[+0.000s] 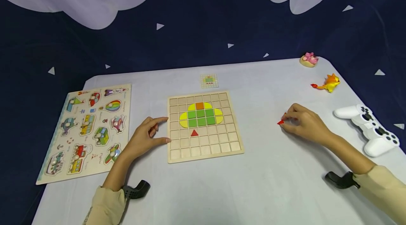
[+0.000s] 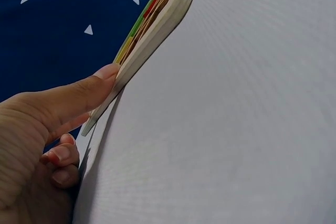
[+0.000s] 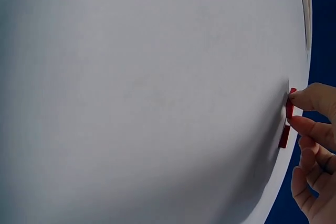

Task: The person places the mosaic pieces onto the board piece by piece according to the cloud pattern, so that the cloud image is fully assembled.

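Observation:
A square wooden grid board [image 1: 206,148] lies mid-table with green, yellow and orange tiles in a domed shape. One red triangle tile [image 1: 194,133] sits in a cell below them. At the board's left edge my left hand [image 1: 144,138] touches the rim with thumb and index finger spread apart; its other fingers are bent. Well right of the board, my right hand [image 1: 302,123] pinches a small red triangle tile [image 3: 290,104] between thumb and index finger, at the tabletop. Another red tile [image 3: 284,137] is close beside it in the right wrist view, partly hidden in the head view.
A small pattern card [image 1: 209,81] lies behind the board. On the left is a vehicle peg puzzle [image 1: 104,112]. To the right are a white game controller [image 1: 369,128], an orange-yellow toy figure [image 1: 330,83] and a pink toy figure [image 1: 309,59] near the table's edge.

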